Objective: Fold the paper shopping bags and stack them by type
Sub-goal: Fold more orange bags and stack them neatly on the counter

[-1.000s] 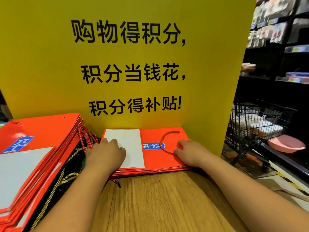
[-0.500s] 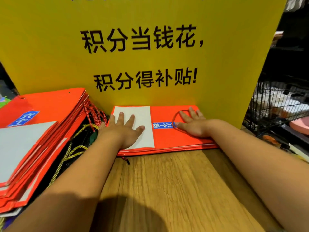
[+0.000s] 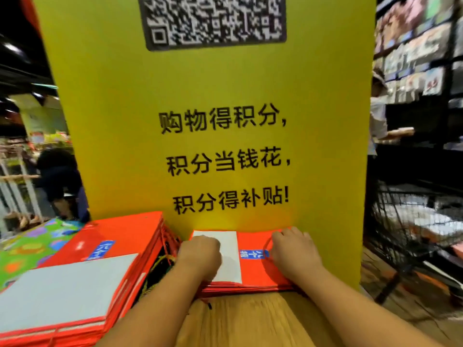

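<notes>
A smooth yellow rectangular sign board stood just beyond the fingers; a tall stack of flat orange paper bags lay left of them. The left hand and right hand pressed curled fingers, gripping nothing, onto a thinner orange paper-bag stack.

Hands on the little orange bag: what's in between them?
In the head view, between the left hand and the right hand lies the top bag itself: part of its white panel, then orange paper with a blue label.
</notes>
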Demonstrator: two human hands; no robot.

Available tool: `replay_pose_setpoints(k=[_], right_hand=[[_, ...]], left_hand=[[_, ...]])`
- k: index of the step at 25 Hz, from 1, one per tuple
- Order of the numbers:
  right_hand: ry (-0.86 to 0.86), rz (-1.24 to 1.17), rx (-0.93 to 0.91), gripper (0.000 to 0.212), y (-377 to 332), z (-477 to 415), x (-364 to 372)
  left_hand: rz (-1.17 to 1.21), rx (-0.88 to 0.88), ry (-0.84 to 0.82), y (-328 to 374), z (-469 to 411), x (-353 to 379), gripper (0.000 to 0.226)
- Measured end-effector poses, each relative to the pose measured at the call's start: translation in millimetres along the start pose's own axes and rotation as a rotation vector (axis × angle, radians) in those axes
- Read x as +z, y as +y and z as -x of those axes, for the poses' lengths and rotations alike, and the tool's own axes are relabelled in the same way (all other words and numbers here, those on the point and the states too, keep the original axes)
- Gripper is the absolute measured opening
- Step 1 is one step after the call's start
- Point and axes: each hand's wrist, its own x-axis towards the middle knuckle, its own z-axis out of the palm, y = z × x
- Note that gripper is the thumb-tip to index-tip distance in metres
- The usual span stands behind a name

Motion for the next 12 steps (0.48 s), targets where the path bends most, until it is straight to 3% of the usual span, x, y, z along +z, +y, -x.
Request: replay_pose_setpoints(k=[5,12], right_hand=[[-0.177,-0.332,-0.069,0.029,-70.3,-16.0,-44.2],[-0.422,-0.882,-0.184,0.053,-227.1,18.8,-82.3]], left_hand=[[0.178,-0.060,0.221,-67.5,39.9,-55.2,0.028],[0.095,-0.429,-0.031,-239.0,140.1,-25.9,0.039]])
